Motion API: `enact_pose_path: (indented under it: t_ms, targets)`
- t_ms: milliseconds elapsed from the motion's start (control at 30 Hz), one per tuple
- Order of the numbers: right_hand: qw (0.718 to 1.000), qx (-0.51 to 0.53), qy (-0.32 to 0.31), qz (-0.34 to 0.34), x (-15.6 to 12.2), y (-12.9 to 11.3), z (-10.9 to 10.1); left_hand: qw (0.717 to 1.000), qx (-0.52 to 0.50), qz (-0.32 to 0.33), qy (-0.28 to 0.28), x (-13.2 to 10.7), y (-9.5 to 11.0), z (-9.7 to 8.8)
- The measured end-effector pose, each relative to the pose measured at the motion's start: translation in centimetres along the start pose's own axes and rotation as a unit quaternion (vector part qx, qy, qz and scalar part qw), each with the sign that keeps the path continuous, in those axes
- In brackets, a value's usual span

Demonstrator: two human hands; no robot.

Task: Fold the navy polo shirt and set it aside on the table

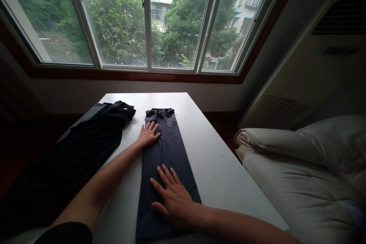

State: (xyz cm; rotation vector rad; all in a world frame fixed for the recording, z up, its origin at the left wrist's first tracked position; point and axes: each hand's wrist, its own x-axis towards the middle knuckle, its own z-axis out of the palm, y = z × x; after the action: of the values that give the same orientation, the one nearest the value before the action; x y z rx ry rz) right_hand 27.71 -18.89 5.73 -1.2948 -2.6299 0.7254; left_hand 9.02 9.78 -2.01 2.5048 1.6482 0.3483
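Dark grey trousers (171, 148) lie lengthwise on the white table (220, 167), folded into a long narrow strip with the waistband at the far end. My left hand (148, 134) rests flat on them just below the waistband, fingers spread. Nearer to me, my right hand (173, 196) presses flat on the legs, its fingers also apart. Neither hand grips the cloth. The near end of the trousers runs to the bottom edge of the view.
Black clothing (85, 152) with a grey part is heaped along the table's left side and hangs over its edge. A pale padded sofa (280, 160) stands on the right, below a floor-standing air conditioner (309, 72). A wide window (148, 23) is beyond the table.
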Motion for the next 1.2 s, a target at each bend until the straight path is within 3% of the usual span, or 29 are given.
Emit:
enact_pose_path:
  t_ms: [233,333,433,500,600,733,867,1067,1200]
  targets:
    - [0.997,0.059,-0.015,-0.053,-1.7,-4.8,0.7,1.0,0.016,0.009,0.006,-5.0,-1.9,-0.9]
    - [0.994,0.043,-0.003,-0.097,-1.5,-4.7,0.2,1.0,0.02,0.005,0.002,-6.4,-2.5,-1.0]
    - [0.977,-0.006,-0.034,-0.211,-0.2,-3.4,-0.7,1.0,0.019,-0.002,-0.001,-6.3,-2.9,-1.1]
    - [0.957,-0.037,-0.059,-0.281,0.7,-2.4,-1.1,1.0,0.022,-0.003,0.015,-5.2,-3.5,-1.2]
    - [0.947,-0.064,-0.047,-0.311,1.3,-1.7,-1.2,0.998,0.028,-0.035,0.044,-2.5,-4.9,-1.5]
    - [0.944,-0.082,-0.028,-0.32,1.2,-2.0,-0.7,0.993,0.025,-0.113,0.005,1.9,-6.7,-1.7]
    - [0.942,-0.104,-0.016,-0.318,1.1,-1.9,-0.4,0.991,0.026,-0.129,-0.026,5.3,-7.5,-1.1]
    - [0.932,-0.144,-0.005,-0.334,1.6,-0.9,-0.3,0.988,0.011,-0.146,-0.044,8.4,-8.1,-0.9]
    - [0.932,-0.141,0.001,-0.334,2.0,-0.6,-0.4,0.987,-0.015,-0.16,-0.022,9.4,-7.5,-1.1]
